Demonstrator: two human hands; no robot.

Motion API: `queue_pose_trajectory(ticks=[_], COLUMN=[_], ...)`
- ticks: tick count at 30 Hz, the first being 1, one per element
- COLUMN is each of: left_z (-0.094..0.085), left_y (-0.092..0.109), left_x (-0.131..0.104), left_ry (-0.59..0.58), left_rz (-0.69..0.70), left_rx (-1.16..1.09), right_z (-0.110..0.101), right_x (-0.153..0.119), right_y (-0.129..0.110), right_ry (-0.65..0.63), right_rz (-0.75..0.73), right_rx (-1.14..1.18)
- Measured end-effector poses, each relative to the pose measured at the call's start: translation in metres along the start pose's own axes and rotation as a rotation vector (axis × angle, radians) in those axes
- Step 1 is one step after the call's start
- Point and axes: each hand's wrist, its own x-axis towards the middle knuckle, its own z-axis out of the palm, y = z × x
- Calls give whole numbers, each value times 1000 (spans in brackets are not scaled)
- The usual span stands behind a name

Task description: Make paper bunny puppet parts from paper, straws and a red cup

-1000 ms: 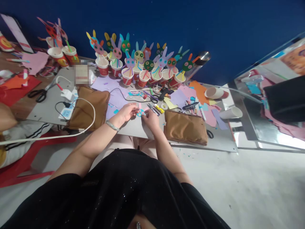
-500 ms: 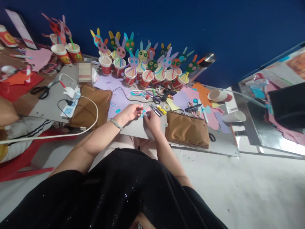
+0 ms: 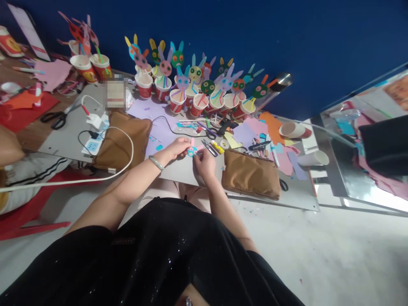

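The blue face (image 3: 191,152) is between the hands over the table (image 3: 188,172), pink ears (image 3: 192,143) pointing away from the body toward the cups (image 3: 177,102), long axis likewise. The left hand (image 3: 180,148), reaching inward, pinches its left side; the right hand (image 3: 205,163), back upward, pinches its right edge.

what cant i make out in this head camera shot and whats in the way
Head view: details of the blue paper face, too small, its edges partly behind fingertips of the left hand and right hand.
Head view: most of the neighbouring person, cut off by the left edge.
Head view: print on the box, blurred by pixelation.
Head view: base of the metal-capped bottle, hidden behind the cups.
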Motion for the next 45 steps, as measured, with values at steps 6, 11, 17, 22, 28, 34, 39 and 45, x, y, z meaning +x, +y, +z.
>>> queue_pose_trajectory(ticks=[6,11,17,22,28,34,39,45], left_z=[-5,6,11,9,-2,-48,-63,-20], left_y=[13,10,2,-4,1,30,34,36], left_x=[11,19,11,-7,-6,8,6,-4], left_ry=[-60,-11,65,26,171,491,570,416], left_rz=[-14,70,351,474,486,508,491,740], left_rx=[137,305,403,345,350,529,720,1395], right_z=[6,9,14,9,-4,-61,-88,-70], right_x=[-4,-6,-6,-1,10,81,136,157], right_y=[3,7,14,14,-2,5,16,20], right_ry=[40,60,222,255,129,202,222,235], right_rz=[-22,-52,-9,54,-67,-38,139,185], right_rx=[28,96,395,592,522,25,-141,-40])
